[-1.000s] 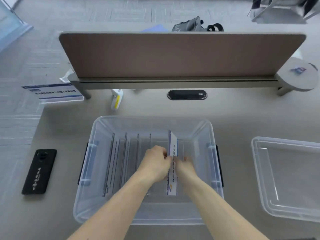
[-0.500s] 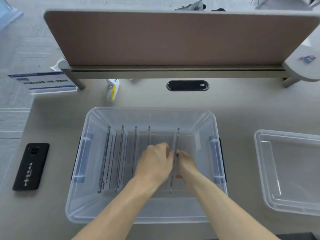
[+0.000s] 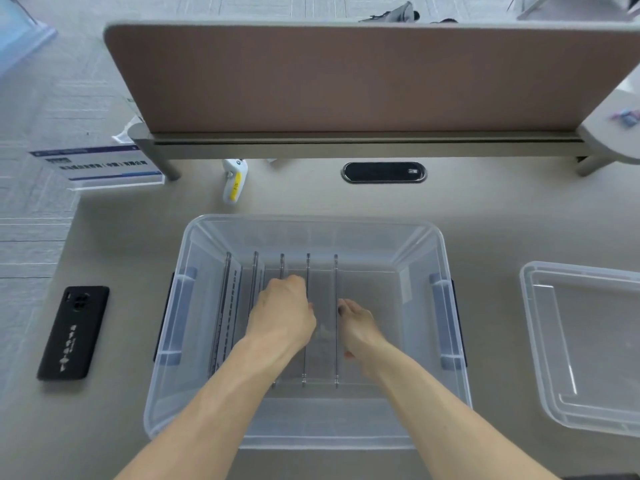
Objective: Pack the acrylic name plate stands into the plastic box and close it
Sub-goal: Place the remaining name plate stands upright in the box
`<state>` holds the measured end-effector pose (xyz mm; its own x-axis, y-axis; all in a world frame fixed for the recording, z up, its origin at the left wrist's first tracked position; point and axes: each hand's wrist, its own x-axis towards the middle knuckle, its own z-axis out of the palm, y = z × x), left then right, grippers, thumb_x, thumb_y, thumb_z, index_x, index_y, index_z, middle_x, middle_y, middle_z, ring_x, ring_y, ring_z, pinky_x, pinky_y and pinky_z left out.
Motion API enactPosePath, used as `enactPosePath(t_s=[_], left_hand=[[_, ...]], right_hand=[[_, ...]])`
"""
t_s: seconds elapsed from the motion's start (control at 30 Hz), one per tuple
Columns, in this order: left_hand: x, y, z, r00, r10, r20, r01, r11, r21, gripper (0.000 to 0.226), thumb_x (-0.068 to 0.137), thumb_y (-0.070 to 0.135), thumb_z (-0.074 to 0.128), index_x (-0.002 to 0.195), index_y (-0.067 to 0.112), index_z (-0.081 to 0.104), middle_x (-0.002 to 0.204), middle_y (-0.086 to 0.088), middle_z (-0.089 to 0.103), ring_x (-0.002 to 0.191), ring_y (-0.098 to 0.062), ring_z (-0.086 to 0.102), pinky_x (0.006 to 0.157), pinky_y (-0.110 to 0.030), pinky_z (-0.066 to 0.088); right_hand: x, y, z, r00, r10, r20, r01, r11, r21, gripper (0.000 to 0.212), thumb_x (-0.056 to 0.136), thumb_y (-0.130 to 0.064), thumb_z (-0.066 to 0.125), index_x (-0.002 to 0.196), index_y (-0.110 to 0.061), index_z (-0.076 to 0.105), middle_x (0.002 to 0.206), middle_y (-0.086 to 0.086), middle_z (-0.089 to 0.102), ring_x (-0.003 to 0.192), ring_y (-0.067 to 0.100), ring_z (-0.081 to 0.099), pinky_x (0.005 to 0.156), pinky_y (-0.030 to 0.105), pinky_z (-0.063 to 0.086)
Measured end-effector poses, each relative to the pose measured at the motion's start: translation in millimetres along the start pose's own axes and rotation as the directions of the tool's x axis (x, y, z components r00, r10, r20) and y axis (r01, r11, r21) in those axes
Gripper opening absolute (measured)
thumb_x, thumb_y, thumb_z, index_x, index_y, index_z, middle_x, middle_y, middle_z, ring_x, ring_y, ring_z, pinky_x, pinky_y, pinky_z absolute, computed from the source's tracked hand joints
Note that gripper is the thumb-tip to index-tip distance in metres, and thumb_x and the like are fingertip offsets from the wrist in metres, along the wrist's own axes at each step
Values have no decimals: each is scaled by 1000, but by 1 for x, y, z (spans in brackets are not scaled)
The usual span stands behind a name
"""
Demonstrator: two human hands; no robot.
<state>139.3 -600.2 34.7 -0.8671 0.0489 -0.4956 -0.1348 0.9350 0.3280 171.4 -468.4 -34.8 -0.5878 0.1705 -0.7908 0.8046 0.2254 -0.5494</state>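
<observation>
A clear plastic box (image 3: 166,393) sits on the desk in front of me. Several acrylic name plate stands (image 3: 254,271) stand on edge inside it, in a row from the left. My left hand (image 3: 282,315) is down in the box, fingers curled onto the top edge of the fourth stand (image 3: 308,268). Just right of it, my right hand (image 3: 358,325) has its fingertips on the rightmost stand (image 3: 335,271). The box lid (image 3: 588,344) lies upside down on the desk at the right. One more stand (image 3: 100,164), printed in blue, lies at the far left desk corner.
A black phone (image 3: 74,332) lies left of the box. A white and yellow device (image 3: 235,180) and a black oval cable port (image 3: 383,172) lie behind the box. A brown divider panel (image 3: 346,77) closes off the back of the desk.
The printed stand held tilted between both hands now stands on edge as the rightmost in the row. My left hand has shifted left to the neighbouring stand.
</observation>
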Motion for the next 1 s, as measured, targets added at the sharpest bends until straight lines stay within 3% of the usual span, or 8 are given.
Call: enactPosePath(t_s=[0.33,0.43,0.5,0.6,0.67,0.77,0.9,1.0], left_hand=[[3,-7,11,999,26,-40,-28,998,-49,32,97,26,59,124,9,63,103,-9,72,90,-28,72,80,-42,62],[-1,-6,0,999,34,-35,-36,998,-46,36,97,36,60,120,8,65,105,-9,73,93,-28,71,82,-39,61],[-7,-9,-17,998,39,-59,-46,991,-126,38,95,40,61,118,10,68,103,-6,74,97,-27,71,87,-38,59],[-15,-19,-55,993,56,-106,-83,959,-271,31,94,34,65,117,14,71,105,0,74,100,-17,70,92,-32,56],[-21,-27,-83,986,59,-154,-105,944,-313,30,93,31,68,118,14,72,102,4,72,94,-10,70,89,-24,54],[-32,-42,-122,976,21,-219,-97,936,-340,31,92,29,70,120,16,72,105,5,73,90,-6,68,83,-17,47],[-51,-72,-173,953,-44,-299,-77,921,-381,31,90,31,71,119,21,70,108,5,74,92,-8,70,88,-24,53],[-57,-108,-205,932,-107,-345,-41,918,-395,31,92,33,70,121,25,67,110,7,70,94,-7,67,72,-18,49]], right_hand=[[5,2,4,999,-9,-31,8,999,-35,40,102,-27,25,109,-13,62,129,15,53,71,19,49,69,29,41],[-5,-4,1,999,-1,-36,0,1000,-14,38,104,-33,26,120,-19,58,140,8,48,94,23,55,91,38,49],[-23,-13,-7,998,-14,-66,14,1000,-8,42,105,-37,25,135,-24,51,149,8,43,120,29,52,107,45,44],[-53,-36,-25,985,-103,-139,110,993,49,53,107,-41,27,154,-19,34,159,6,38,145,26,37,114,37,31],[-76,-61,-34,961,-220,-168,237,968,87,52,106,-41,33,153,-18,36,152,2,46,140,22,43,108,31,32],[-104,-107,-32,913,-379,-151,394,915,88,51,103,-40,45,149,-17,41,127,-5,51,115,12,49,98,25,35],[-126,-166,-6,871,-489,-56,492,866,87,55,98,-44,53,147,-20,43,136,4,53,117,18,56,106,47,47],[-139,-202,22,846,-533,22,530,844,87,56,97,-44,56,146,-22,42,136,4,52,119,20,57,106,47,47]])
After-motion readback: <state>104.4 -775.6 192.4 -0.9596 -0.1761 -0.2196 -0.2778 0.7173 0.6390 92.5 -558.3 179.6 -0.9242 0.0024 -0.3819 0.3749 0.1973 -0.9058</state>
